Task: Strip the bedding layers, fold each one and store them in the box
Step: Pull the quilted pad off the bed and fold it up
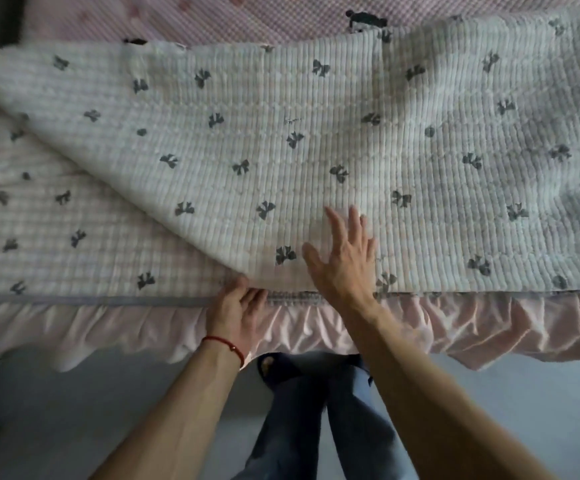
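A white ribbed quilt with small grey bows point(316, 133) lies folded over itself across the bed, its diagonal fold edge running from the upper left down to the bed's near edge. The quilt's lower layer point(56, 237) shows at the left. My left hand point(234, 306) rests at the near edge where the folded corner meets the grey trim, fingers fairly straight on the fabric. Farther right, my right hand point(344, 258) is spread flat with straight fingers on the upper layer.
A pink ruffled bed skirt point(454, 327) hangs along the near side of the bed. A pink checked bed cover point(247, 19) shows at the far side. My legs and a dark slipper point(271, 368) stand on the grey floor point(74, 410) below.
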A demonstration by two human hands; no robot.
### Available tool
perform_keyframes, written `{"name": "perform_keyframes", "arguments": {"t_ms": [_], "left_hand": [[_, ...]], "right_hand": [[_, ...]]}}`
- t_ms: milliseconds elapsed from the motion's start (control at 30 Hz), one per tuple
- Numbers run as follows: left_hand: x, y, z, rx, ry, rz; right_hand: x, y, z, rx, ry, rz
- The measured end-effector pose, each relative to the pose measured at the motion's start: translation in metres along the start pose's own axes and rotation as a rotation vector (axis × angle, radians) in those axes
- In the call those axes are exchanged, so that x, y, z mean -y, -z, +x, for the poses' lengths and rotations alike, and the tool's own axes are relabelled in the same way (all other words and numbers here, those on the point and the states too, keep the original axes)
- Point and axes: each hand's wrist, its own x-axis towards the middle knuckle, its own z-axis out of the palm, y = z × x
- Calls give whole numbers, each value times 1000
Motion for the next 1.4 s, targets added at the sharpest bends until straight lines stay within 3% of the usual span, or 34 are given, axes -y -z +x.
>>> {"name": "perform_keyframes", "arguments": {"t_ms": [100, 233, 533, 667, 767, 833, 967, 1100, 1233, 1300, 1400], "left_hand": [[-32, 0, 19, 0, 1, -33], [-79, -11, 45, -25, 71, -152], [-78, 25, 27, 232, 66, -382], [-52, 58, 22, 156, -166, -329], [-40, 76, 22, -156, -120, -134], [-49, 84, 31, -290, -71, 10], [-81, 89, 46, -227, 57, 64], [-105, 94, 57, -120, -4, -47], [-113, 99, 61, -112, -91, -140], [-106, 108, 59, -148, -135, -145], [-90, 123, 60, -275, -144, -88]], "right_hand": [[-12, -23, 19, 144, 4, -120], [-28, -29, 23, 196, 13, -185], [-17, -20, 23, 268, -7, -201], [-18, -20, 23, 250, 15, -215], [-10, -20, 17, 222, 21, -272], [-4, -18, 8, 141, 129, -369], [-13, -25, -15, 206, 475, -544], [-20, -32, -16, 185, 532, -549], [-30, -29, -22, 51, 665, -477], [-35, -28, -33, 8, 713, -433], [-35, -29, -36, 82, 705, -489]]}}
